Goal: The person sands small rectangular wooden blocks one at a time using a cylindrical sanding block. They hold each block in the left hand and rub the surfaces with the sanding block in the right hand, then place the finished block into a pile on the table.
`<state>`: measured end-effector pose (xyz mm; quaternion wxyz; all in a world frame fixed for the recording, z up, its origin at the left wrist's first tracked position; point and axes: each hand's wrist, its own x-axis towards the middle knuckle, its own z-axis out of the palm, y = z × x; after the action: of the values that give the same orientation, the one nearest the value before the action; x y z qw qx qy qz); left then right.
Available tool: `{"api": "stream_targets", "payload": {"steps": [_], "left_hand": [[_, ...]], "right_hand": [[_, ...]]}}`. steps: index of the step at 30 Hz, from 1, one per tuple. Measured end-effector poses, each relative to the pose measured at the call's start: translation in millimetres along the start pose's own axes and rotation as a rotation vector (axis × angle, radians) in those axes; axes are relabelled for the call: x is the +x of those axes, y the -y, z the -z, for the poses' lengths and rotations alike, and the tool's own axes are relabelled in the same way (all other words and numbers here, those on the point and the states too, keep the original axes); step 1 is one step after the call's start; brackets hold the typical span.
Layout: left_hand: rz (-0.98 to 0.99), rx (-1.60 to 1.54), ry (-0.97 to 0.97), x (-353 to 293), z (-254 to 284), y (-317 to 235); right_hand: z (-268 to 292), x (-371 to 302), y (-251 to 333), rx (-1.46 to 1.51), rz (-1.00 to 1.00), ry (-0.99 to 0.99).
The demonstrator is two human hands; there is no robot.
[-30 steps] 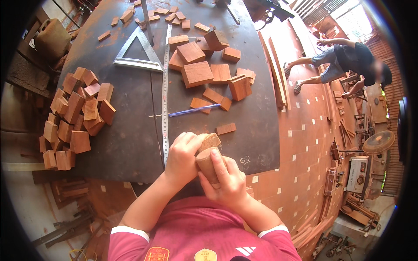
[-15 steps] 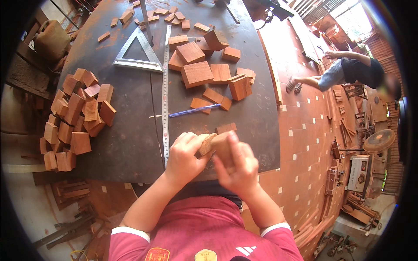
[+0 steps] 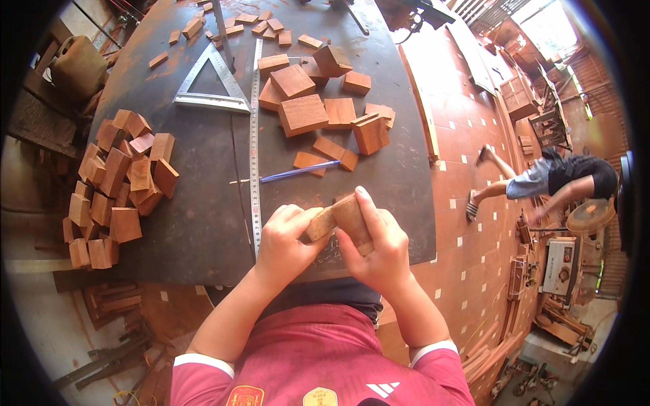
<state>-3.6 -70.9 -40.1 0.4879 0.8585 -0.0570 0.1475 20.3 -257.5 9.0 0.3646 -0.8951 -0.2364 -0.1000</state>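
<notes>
In front of my body, both hands are raised over the near edge of a dark metal-topped table point(image 3: 203, 223). My left hand point(image 3: 288, 237) pinches a small light-brown block point(image 3: 319, 225) with a grainy face. In my right hand point(image 3: 380, 245), fingers and thumb grip a larger reddish-brown wooden block point(image 3: 352, 220), tilted. The two pieces meet or nearly meet at their edges. Beyond them a blue pen point(image 3: 298, 171) lies across a wooden block point(image 3: 310, 162). A steel ruler point(image 3: 254, 149) runs away from me, left of the pen, beside a metal triangle square point(image 3: 213, 81).
A heap of wooden blocks point(image 3: 115, 176) sits at the table's left. Larger blocks point(image 3: 303, 115) cluster beyond the pen, with several small offcuts point(image 3: 261, 27) at the far end. On the tiled floor point(image 3: 460, 223) to the right, another person point(image 3: 562, 177) bends forward near a round fan point(image 3: 589, 216).
My right hand's block has tilted, and its fingers have shifted. A brown piece just beyond it no longer shows separately. The other person has moved nearer and bent over.
</notes>
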Motion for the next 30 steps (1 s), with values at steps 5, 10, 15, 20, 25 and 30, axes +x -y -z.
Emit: {"api": "stream_targets", "payload": {"steps": [5,10,15,20,25,30], "left_hand": [[0.007,-0.022,0.015,2,-1,5],[0.013,-0.013,0.015,-1,-2,3],[0.006,0.002,0.012,0,2,1],[-0.010,-0.030,0.025,1,0,4],[-0.013,-0.017,0.025,0,1,4],[-0.003,-0.004,0.026,3,3,0]], "right_hand": [[-2,-21,22,0.090,0.157,0.134],[-6,-6,8,0.034,0.160,0.021],[-3,3,4,0.041,0.125,0.029],[-5,-11,24,0.048,0.144,0.103],[-6,-6,14,0.045,0.108,0.073],[-2,1,8,0.039,0.081,0.040]]}}
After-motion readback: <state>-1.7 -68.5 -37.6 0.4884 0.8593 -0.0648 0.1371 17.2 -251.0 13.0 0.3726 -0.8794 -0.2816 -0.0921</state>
